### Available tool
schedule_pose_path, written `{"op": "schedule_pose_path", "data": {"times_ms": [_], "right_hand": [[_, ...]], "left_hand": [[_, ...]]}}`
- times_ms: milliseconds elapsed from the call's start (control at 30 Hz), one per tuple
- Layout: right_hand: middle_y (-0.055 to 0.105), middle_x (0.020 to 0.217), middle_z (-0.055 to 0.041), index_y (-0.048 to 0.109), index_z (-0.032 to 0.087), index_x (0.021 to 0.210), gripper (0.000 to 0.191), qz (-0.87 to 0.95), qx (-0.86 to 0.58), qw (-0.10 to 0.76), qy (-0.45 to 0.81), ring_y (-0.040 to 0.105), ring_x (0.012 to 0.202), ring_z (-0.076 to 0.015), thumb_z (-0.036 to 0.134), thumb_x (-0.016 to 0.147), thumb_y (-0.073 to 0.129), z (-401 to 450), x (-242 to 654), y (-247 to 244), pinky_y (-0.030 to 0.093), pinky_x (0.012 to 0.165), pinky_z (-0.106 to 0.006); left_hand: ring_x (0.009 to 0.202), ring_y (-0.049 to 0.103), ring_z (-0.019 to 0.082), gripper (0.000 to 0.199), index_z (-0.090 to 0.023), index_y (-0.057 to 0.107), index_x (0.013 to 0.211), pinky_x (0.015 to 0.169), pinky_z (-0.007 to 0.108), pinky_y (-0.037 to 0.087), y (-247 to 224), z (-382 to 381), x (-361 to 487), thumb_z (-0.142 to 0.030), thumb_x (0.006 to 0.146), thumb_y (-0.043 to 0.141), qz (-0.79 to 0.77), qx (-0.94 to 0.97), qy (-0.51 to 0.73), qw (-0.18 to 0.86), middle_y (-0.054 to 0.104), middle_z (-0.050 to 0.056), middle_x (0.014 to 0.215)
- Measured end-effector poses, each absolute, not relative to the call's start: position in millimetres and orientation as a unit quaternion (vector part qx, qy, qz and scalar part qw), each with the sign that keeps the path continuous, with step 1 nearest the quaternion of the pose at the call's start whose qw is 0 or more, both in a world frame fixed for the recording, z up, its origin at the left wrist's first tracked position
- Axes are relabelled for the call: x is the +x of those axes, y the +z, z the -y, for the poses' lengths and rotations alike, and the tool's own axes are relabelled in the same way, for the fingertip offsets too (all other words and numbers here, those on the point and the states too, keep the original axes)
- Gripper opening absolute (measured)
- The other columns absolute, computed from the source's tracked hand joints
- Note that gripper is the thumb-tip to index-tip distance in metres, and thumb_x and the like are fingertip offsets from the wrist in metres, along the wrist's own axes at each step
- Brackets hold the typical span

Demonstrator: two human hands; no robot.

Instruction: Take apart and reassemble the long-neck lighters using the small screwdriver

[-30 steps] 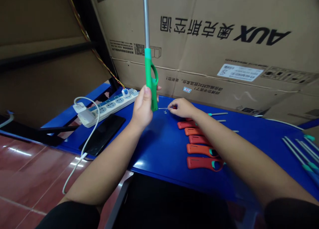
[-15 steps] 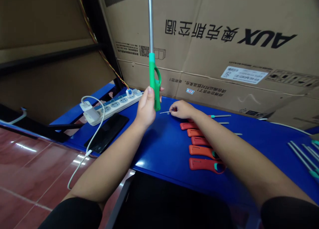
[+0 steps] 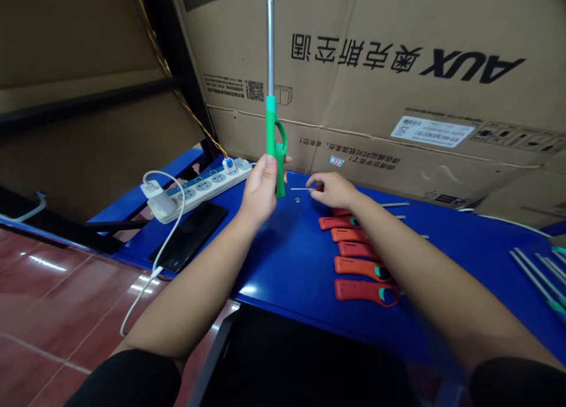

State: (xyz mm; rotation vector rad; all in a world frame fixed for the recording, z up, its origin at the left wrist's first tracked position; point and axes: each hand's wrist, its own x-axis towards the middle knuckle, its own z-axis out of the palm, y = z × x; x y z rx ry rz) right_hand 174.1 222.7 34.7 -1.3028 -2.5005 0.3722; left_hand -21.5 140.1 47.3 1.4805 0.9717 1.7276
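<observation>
A green long-nozzle utility lighter (image 3: 275, 130) stands upright in the person's left hand (image 3: 260, 189), the fingers closed round its grip and its metal nozzle pointing straight up, held over the blue bench (image 3: 274, 265). The right hand (image 3: 333, 190) is close beside it, its fingers (image 3: 321, 186) pinched on a thin steel rod (image 3: 303, 189) that points toward the lighter, with its tip just short of it. A fleck of red shows at the fingers, but the rest of that end is hidden. A tiny silvery bit (image 3: 298, 200) lies on the bench just below the rod. Beyond the right forearm, five red screwdriver handles (image 3: 358, 268) lie in a tidy row with teal at their ends. Thin shafts show past the upper ones, though I can see none on the lowest two. Over at the far right, a bunch of steel shafts with teal collars (image 3: 537, 277) lies well apart. Left of the lighter sit a power strip (image 3: 198, 189) and a black phone (image 3: 190, 236).
</observation>
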Motion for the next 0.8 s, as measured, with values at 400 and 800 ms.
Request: {"op": "schedule_pose_path", "data": {"times_ms": [400, 800], "right_hand": [[0.055, 0.056, -0.0018, 0.058, 0.024, 0.069, 0.031, 0.645, -0.673, 0.361, -0.009, 0.049, 0.051, -0.0160, 0.045, 0.090, 0.048, -19.5, 368.2, 51.3, 0.039, 0.052, -0.029], [0.061, 0.053, 0.0029, 0.068, 0.028, 0.073, 0.022, 0.599, -0.686, 0.402, 0.093, 0.055, 0.042, -0.0160, 0.042, 0.086, 0.058, 112.1, 350.1, -13.9, 0.045, 0.044, -0.028]], "left_hand": [[0.074, 0.066, 0.015, 0.034, -0.019, 0.065, 0.114, 0.070, 0.026, 0.049, 45.3, -75.7, 33.0, -0.040, 0.103, 0.041, -0.203, 0.901, 0.175, 0.340, 0.070, 0.003, 0.087], [0.081, 0.070, 0.028, 0.040, -0.016, 0.064, 0.101, 0.074, 0.042, 0.057, 25.5, -13.4, 83.6, -0.045, 0.100, 0.038, -0.300, 0.945, -0.001, 0.133, 0.071, 0.011, 0.091]]}}
